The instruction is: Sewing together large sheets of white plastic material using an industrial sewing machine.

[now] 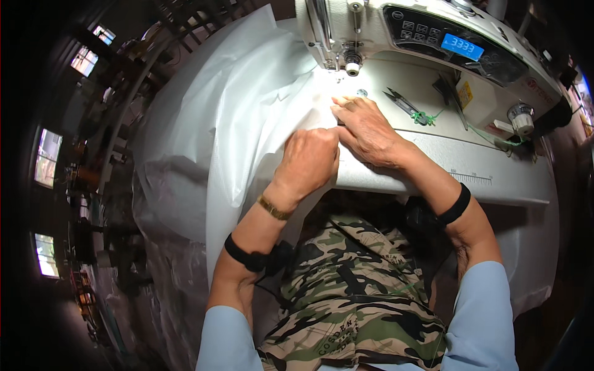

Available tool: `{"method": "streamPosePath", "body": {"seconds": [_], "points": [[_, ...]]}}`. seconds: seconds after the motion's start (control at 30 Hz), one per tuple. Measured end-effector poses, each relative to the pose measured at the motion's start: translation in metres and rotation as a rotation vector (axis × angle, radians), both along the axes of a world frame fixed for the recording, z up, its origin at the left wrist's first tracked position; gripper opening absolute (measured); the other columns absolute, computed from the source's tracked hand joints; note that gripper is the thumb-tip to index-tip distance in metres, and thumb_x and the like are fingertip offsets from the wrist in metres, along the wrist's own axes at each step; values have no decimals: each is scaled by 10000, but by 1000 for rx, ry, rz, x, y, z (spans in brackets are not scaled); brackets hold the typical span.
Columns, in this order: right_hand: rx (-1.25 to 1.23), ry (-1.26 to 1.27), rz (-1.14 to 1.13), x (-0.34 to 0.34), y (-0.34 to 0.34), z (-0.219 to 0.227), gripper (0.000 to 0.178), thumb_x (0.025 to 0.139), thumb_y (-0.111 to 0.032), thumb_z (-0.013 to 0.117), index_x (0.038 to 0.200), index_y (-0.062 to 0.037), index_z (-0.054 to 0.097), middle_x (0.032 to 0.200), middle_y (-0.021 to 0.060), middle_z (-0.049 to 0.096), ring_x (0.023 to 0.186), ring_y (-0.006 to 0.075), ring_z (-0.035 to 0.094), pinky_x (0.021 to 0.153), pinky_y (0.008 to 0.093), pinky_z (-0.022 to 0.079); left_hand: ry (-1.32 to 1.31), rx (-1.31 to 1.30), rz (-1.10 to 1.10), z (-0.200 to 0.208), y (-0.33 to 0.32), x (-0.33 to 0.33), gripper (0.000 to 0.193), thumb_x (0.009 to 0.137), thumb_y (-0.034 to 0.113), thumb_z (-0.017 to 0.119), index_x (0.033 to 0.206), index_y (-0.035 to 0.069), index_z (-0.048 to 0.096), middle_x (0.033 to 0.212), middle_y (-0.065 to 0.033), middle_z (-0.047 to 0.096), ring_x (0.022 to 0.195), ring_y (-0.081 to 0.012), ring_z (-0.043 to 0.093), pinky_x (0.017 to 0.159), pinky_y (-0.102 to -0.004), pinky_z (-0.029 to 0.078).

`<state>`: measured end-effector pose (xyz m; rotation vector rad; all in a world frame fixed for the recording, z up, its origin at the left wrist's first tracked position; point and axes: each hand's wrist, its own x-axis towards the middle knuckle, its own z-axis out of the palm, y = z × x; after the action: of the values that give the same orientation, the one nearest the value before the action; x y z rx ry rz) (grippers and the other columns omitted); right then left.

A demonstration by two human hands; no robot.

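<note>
White sheer fabric [235, 117] spreads over the left of the sewing table and hangs down past its front edge. My left hand [309, 159] is closed in a fist on the fabric's right edge, near the front of the table. Just to its right, my right hand [366, 127] rests palm down, fingers bent over the fabric edge close to the needle area. What lies under its fingertips is hidden. Above both hands stands the head of a white sewing machine [371, 31], its presser foot [338, 77] lit brightly beside the fabric.
Thread snips [408, 106] with green thread lie on the machine bed right of my right hand. A control panel with a lit blue display [462, 46] is on the machine's arm. A ruler scale [470, 177] marks the table's front edge. Camouflage cloth [352, 278] covers my lap.
</note>
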<state>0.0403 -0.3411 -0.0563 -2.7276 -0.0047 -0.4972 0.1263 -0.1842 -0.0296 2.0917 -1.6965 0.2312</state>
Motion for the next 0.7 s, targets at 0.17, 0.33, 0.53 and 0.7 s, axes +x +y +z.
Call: {"method": "streamPosePath", "body": {"seconds": [0.17,0.33,0.53,0.7], "points": [[33,-38,-5,4,-5,-1,367,969,-190,488,1240,50,549,1385,232,518,1293,368,456,1131,476,294,64,-85,30,-15,-32,21,119,778,24,602,689,-53,617,652,-272,593,640,-421,618,653,-481,509],[103,-79,-3,3,-8,2,298,925,-107,478,1130,45,631,1349,190,567,1250,329,491,1093,436,353,291,-209,10,-22,-30,14,225,772,-4,558,965,-94,629,833,-268,604,752,-391,615,728,-438,506],[82,-65,-49,2,-7,1,290,938,-96,468,1131,43,633,1330,184,561,1224,323,499,1073,428,378,175,-103,241,-19,30,-43,447,800,69,656,1213,-39,524,1097,-210,573,1004,-363,569,850,-425,465],[130,-23,-67,3,-6,1,302,951,-86,462,1161,50,630,1296,175,556,1217,318,503,1060,417,400,33,-16,339,-22,46,-55,481,797,221,776,1167,-1,564,1046,-183,601,873,-351,622,741,-433,510]]}}
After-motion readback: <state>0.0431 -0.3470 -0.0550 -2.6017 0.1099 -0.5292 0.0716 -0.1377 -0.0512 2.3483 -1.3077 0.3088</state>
